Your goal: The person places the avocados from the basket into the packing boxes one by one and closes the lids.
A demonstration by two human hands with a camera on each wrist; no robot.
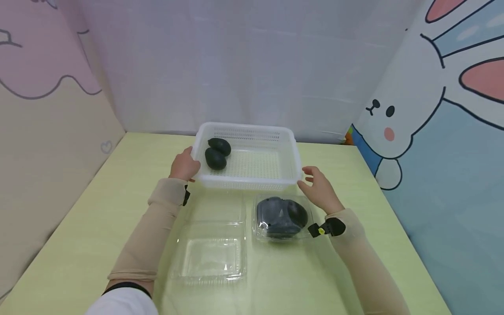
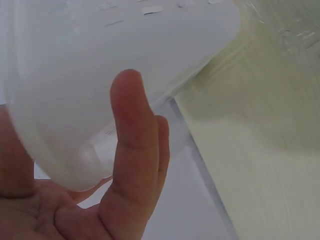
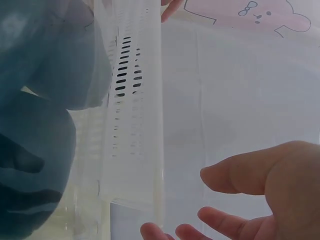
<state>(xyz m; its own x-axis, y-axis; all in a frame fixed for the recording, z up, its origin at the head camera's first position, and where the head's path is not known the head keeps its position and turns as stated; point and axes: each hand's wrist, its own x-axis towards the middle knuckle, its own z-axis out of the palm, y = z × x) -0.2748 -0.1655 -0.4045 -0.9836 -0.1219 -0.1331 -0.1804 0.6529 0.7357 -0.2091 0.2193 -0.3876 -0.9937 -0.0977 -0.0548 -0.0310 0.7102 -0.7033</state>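
Observation:
A white basket with slotted walls holds two dark, egg-shaped fruits at its left. My left hand grips the basket's left side; in the left wrist view, the basket's rounded corner lies between digits of my left hand. Beside the basket's front right corner is my right hand, fingers spread and slightly bent, holding nothing. The right wrist view shows my right hand apart from the basket wall. Below that corner sits a clear plastic box containing several dark fruits.
An open clear plastic box lies on the yellow-green table, left of the filled one. A pale curtain hangs behind the basket. Cartoon-printed panels stand to the left and right.

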